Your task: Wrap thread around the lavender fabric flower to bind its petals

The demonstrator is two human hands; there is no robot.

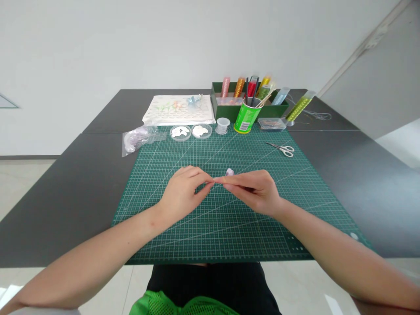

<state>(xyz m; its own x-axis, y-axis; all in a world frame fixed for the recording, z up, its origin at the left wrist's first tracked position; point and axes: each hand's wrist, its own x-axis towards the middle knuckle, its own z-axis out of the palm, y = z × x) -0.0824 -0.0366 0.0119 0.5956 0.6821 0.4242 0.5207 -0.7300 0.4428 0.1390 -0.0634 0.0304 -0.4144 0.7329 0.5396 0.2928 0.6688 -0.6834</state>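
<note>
My left hand (187, 189) and my right hand (254, 189) meet over the middle of a green cutting mat (203, 232). The thumb and index finger of my left hand are pinched at the tips. My right hand is pinched too, its index fingertip reaching my left fingertips. Whatever lies between the fingertips is too small to make out. A small pale purple piece (230, 172) shows just behind my right index finger, partly hidden by it. I cannot tell whether it is held or lies on the mat.
White-handled scissors (286, 151) lie at the mat's right. Along the back are two dishes of white pieces (180, 132), a small spool (222, 125), a green can (246, 117) with sticks, and a green box (226, 111) of coloured tubes. A plastic bag (138, 138) lies at left, near stacked sheets (179, 113).
</note>
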